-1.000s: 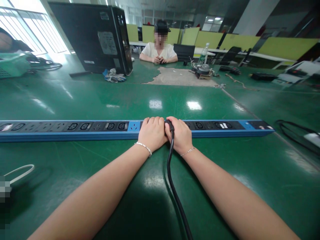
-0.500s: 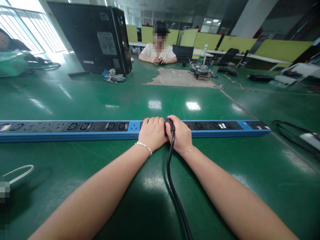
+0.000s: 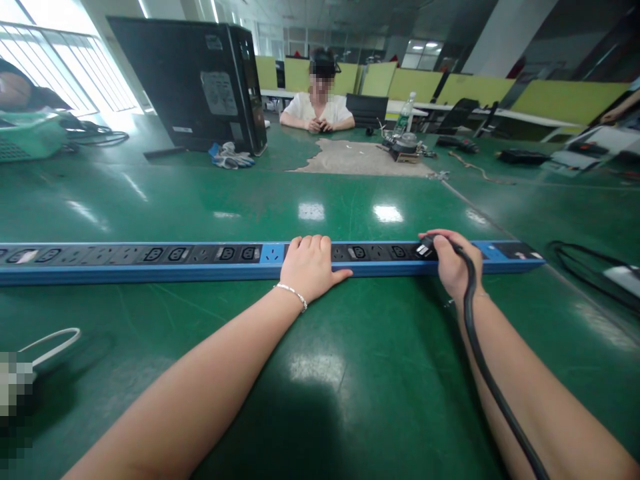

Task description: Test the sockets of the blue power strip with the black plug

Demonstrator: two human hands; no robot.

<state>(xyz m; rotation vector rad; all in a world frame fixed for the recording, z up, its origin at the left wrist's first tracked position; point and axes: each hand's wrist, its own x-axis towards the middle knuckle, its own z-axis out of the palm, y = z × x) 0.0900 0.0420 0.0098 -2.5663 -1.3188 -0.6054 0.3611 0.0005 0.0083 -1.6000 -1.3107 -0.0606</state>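
Note:
A long blue power strip (image 3: 235, 272) with black sockets lies across the green table in front of me. My left hand (image 3: 307, 267) is closed over its middle, fingers across the top and thumb along the front side. Further right, my right hand (image 3: 457, 263) pinches a black power plug (image 3: 431, 245) over the strip's right part. Light-coloured prongs appear to show at the plug's left end. From it a thick black cable (image 3: 475, 327) bends down over my right wrist and forearm. Whether the plug touches the strip, I cannot tell.
Beyond the strip stand a black computer case (image 3: 185, 87) and grey-blue gloves (image 3: 231, 157). A person (image 3: 320, 110) sits across the table. A bottle (image 3: 405, 113) stands at back right. Black cable (image 3: 575, 260) lies at right; a green basket (image 3: 30, 137) sits at left.
My right hand has moved to the right along the strip with the plug, away from my left hand. The cable swung right with it. My left hand stays on the strip, its thumb now showing.

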